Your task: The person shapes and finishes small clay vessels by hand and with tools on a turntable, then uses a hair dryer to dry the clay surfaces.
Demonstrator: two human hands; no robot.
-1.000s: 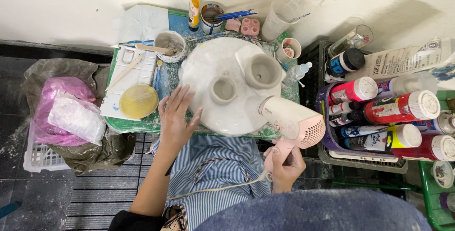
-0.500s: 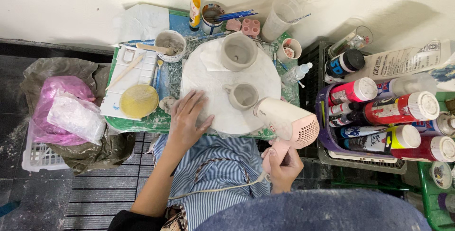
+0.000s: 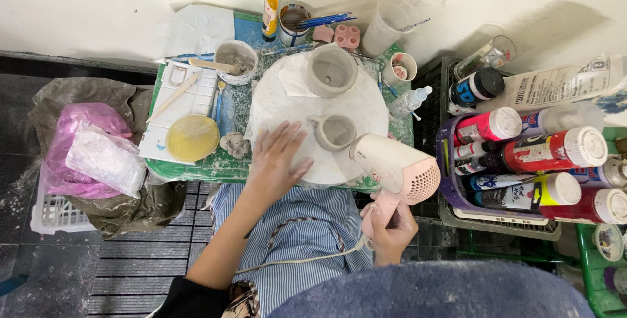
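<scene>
My left hand (image 3: 275,159) lies flat, fingers spread, on the near left edge of a round white turntable (image 3: 366,106). Two grey clay cups stand on it: a small one with a handle (image 3: 334,131) just right of my fingers, and a larger one (image 3: 331,70) at the far side. My right hand (image 3: 390,224) grips the handle of a pale pink hair dryer (image 3: 394,168), whose nozzle points at the small cup from the near right.
A green board (image 3: 196,171) holds a white palette (image 3: 185,93), a yellow lid (image 3: 192,138), a clay lump (image 3: 234,143) and a bowl with a stick (image 3: 235,62). A basket of paint bottles (image 3: 522,161) stands right. Bags in a white crate (image 3: 91,151) sit left.
My left hand has turned the turntable: the large cup swung from the right side round to the far side, and the small cup shifted toward the dryer's nozzle. The dryer barely moved.
</scene>
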